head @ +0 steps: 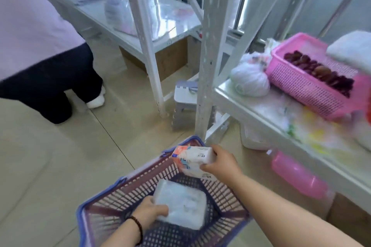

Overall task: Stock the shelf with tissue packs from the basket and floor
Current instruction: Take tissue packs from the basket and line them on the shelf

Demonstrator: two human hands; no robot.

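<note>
Slatted plastic basket (128,192), glossy film-wrapped tissue pack (180,206), scuffed white-painted metal shelf (208,66)

We see a basket (112,204) of dark red lattice with a blue rim, holding a plain white pack (180,206), beside a second white pack (192,161) printed in orange and blue. The shelf (251,106) is white, its tray (307,84) bright pink mesh, the floor (50,156) beige tile.

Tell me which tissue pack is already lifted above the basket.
The printed pack in the right hand, held over the basket rim. The plain pack under the left hand sits inside.
</note>
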